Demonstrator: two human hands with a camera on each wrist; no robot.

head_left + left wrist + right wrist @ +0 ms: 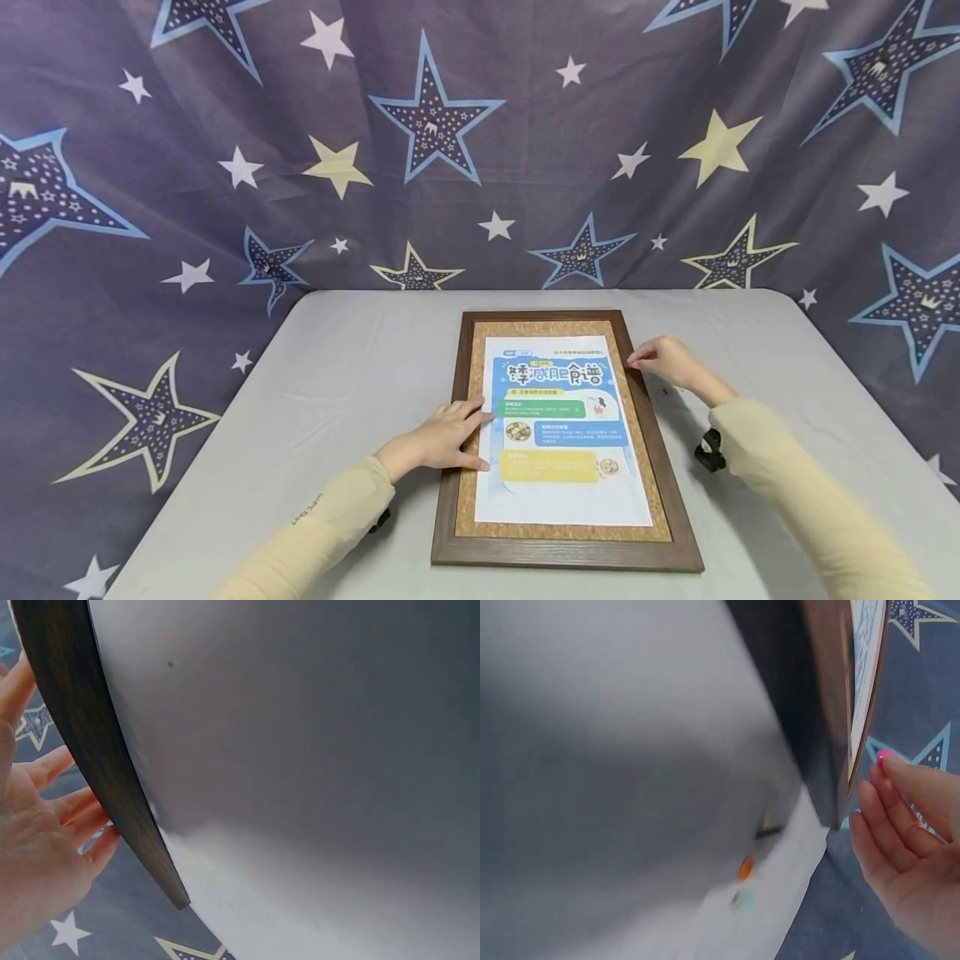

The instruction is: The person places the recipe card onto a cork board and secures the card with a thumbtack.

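A cork board (570, 533) in a brown wooden frame (562, 554) lies on the table, with a printed paper poster (562, 504) on the cork. My left hand (450, 433) rests across the frame's left side, its spread fingertips on the poster's left edge. In the left wrist view the left hand (49, 832) shows beyond the frame (97, 742). Over the frame's upper right side, my right hand (667, 362) pinches a small pink push pin (885, 756) between thumb and finger. The right hand (915, 832) appears beside the frame's edge in the right wrist view.
Small coloured bits, one orange (745, 868) and one teal (743, 901), lie on the table beside the frame; they look like push pins but are blurred. The grey-white table (360, 358) meets a dark star-patterned curtain (480, 200) behind and at both sides.
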